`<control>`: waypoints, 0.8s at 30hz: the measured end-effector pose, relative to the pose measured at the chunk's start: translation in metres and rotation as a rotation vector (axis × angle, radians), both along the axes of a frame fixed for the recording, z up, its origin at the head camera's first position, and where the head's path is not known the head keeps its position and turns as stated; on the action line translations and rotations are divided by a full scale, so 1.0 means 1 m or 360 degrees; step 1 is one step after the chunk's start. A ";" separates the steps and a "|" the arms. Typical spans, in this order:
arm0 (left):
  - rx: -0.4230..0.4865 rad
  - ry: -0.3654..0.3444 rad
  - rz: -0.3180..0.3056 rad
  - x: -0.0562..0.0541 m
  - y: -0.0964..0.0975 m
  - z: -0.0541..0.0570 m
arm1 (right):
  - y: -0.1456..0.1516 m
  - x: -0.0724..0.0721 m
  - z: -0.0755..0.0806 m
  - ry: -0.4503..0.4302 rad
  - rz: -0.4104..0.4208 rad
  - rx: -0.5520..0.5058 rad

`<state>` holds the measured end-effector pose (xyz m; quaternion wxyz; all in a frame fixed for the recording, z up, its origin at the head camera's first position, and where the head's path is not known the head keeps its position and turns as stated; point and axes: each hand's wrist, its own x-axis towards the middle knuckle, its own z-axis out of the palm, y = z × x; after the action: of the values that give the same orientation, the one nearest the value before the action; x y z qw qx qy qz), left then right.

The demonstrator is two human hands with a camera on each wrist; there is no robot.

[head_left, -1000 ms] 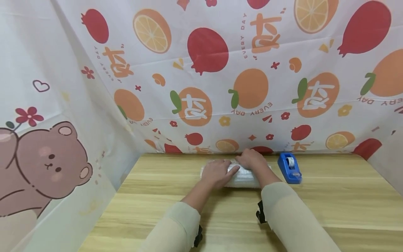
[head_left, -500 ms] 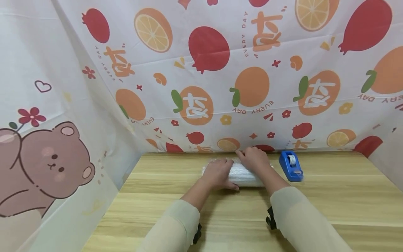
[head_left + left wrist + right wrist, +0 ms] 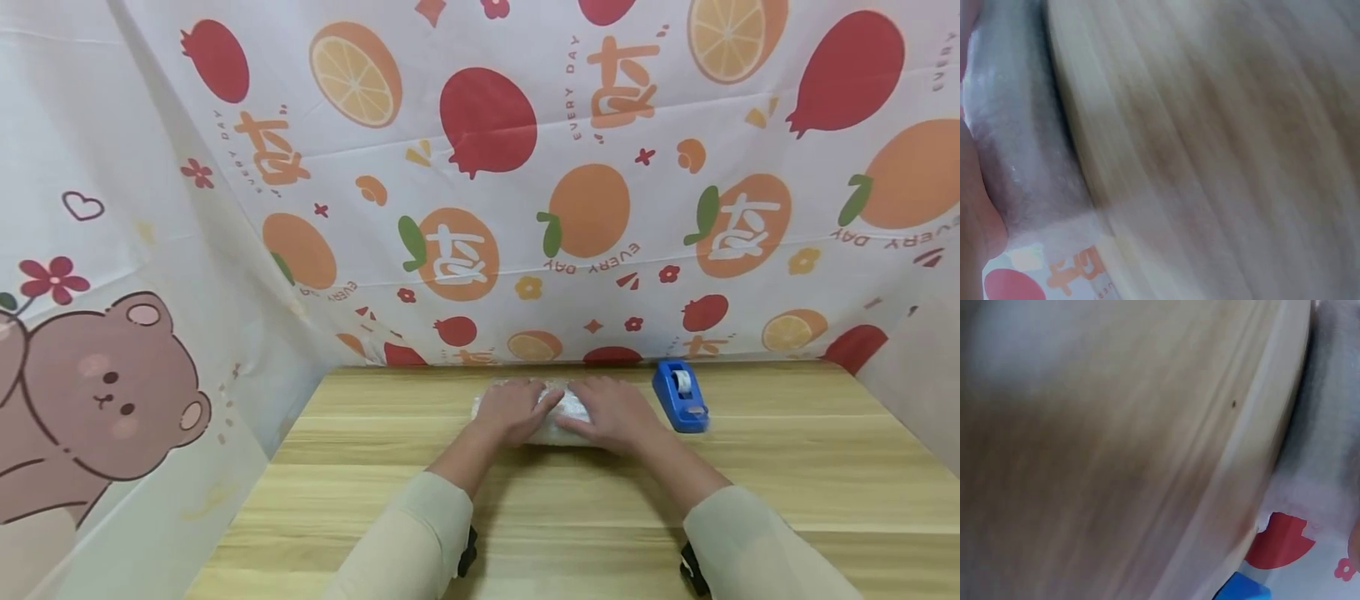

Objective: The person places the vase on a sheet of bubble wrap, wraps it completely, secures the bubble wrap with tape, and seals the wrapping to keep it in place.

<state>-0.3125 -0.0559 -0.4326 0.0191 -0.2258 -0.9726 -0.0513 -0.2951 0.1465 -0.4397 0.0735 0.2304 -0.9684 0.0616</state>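
A clear bubble wrap roll (image 3: 572,405) lies crosswise near the back of the wooden table. My left hand (image 3: 513,412) grips its left part from above, fingers bent over the far side and thumb angled across the top. On the right part my right hand (image 3: 617,413) holds it the same way, its thumb pointing inward over the near face. Both hands hide much of the roll. In the left wrist view the bubble wrap (image 3: 1029,144) runs along the left, beside a bit of the hand (image 3: 975,212). The right wrist view shows its other end (image 3: 1329,425).
A blue tape dispenser (image 3: 677,402) with a tape roll stands just right of the bubble wrap. Behind the wooden tabletop (image 3: 375,492) hangs a fruit-printed cloth (image 3: 517,208). A bear-printed cloth (image 3: 112,408) covers the left side.
My right hand has come down and nearer from the roll's far edge, its thumb now over the near face. My left thumb has gone from the front up onto the top.
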 end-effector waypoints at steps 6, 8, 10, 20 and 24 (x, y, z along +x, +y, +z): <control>0.0078 -0.0107 0.0067 -0.003 0.003 0.004 | 0.004 0.001 -0.004 0.0074 0.0058 0.0025; 0.0107 -0.0126 0.0091 -0.005 0.004 0.005 | 0.004 0.000 -0.006 0.0077 0.0043 0.0028; 0.0134 -0.0141 0.0121 -0.006 0.005 0.005 | 0.003 0.000 -0.008 0.0069 0.0020 -0.0003; 0.0103 -0.0098 0.0199 -0.012 0.008 0.000 | 0.005 -0.007 -0.006 -0.0212 -0.0252 -0.0510; 0.0084 -0.0083 0.0206 -0.012 0.009 0.000 | 0.004 -0.011 -0.005 -0.0298 -0.0318 -0.0597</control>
<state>-0.3248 -0.0469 -0.4322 0.0031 -0.1604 -0.9837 -0.0815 -0.3064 0.1510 -0.4445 0.0305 0.1088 -0.9606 0.2541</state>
